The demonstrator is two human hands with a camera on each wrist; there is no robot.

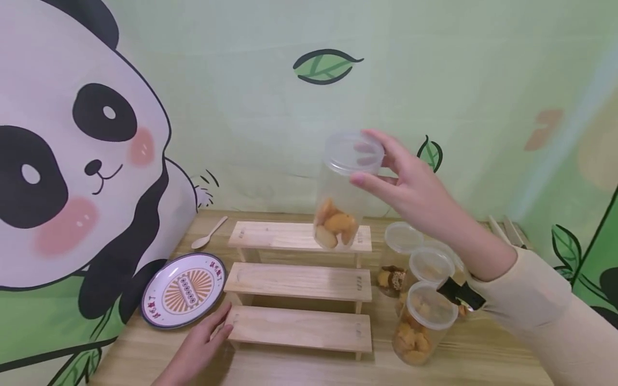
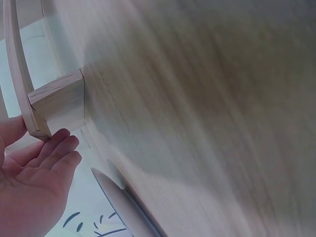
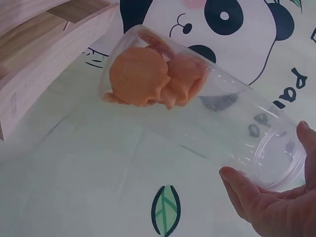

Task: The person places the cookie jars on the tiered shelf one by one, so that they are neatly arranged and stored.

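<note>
My right hand (image 1: pixel 410 187) grips a clear plastic jar (image 1: pixel 338 198) by its lid, thumb and fingers on either side. Several orange-brown biscuits (image 3: pixel 143 76) lie in the bottom of this jar, which hangs in the air over the back step of a three-step wooden display stand (image 1: pixel 299 281). In the right wrist view the jar appears tilted. My left hand (image 1: pixel 205 340) is at the left end of the lowest step. Up close in the left wrist view, the thumb and fingers pinch the end of that board (image 2: pixel 22 89) from both sides.
Several lidded clear jars (image 1: pixel 417 335) with snacks stand right of the stand, partly behind my right forearm. An oval plate (image 1: pixel 154 289) with a sunburst print and a wooden spoon (image 1: pixel 210 233) lie to the left. Behind the table hangs a panda-printed backdrop (image 1: pixel 241 107).
</note>
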